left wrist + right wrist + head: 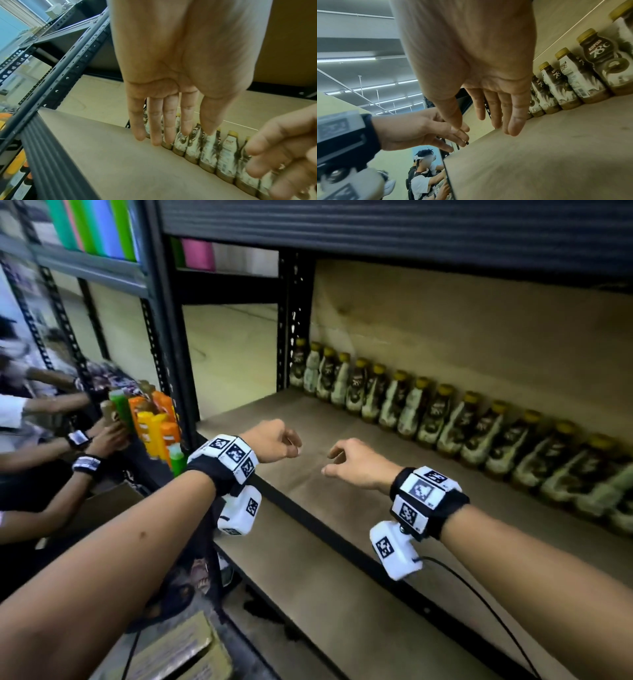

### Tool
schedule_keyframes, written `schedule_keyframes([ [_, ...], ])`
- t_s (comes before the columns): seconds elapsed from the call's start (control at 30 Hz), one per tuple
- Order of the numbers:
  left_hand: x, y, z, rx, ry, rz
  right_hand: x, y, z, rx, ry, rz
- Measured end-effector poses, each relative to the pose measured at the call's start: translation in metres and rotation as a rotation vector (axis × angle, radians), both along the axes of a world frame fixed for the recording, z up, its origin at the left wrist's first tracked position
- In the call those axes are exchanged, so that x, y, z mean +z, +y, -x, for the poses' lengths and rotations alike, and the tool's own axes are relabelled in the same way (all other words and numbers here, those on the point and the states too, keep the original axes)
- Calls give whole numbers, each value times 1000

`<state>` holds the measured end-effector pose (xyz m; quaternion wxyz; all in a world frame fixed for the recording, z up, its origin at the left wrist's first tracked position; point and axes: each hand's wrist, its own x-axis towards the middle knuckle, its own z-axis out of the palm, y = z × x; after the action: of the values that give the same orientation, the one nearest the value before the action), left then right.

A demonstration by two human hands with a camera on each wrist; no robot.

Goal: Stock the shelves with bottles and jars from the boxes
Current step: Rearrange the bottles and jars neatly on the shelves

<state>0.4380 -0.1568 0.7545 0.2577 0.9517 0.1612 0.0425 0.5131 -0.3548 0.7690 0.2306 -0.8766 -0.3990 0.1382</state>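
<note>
Head view: the left hand point(274, 440) and right hand point(356, 462) are held empty above the shelf point(308, 508), fingers point(155, 121) loosely extended; bottles point(445, 419) are lined along its back wall.

Materials, shelf bay
Shelf board point(329, 494) was matt brown fibreboard; rack upright point(291, 316) was dark painted perforated metal; coffee bottles point(570, 81) were plastic with glossy printed sleeves and matt yellow caps.

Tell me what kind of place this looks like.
Probably a shop stockroom or mock store: black perforated metal shelving, a back row of brown-and-white gold-capped drink bottles, and bright orange and green bottles next door.
</note>
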Motion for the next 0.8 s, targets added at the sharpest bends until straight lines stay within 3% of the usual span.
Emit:
schedule_keyframes([
  [0.17,3,46,-41,47,12,-6,7,56,-55,-58,-34,-29],
  [0.5,50,162,-186,-112,-91,-102,61,182,-165,-315,-242,-113],
  [0.67,60,183,-239,-99,-223,-81,66,215,-201,-432,-351,-167],
  [0.8,67,177,-270,-199,-258,-86,71,233,-222,-462,-486,-58],
])
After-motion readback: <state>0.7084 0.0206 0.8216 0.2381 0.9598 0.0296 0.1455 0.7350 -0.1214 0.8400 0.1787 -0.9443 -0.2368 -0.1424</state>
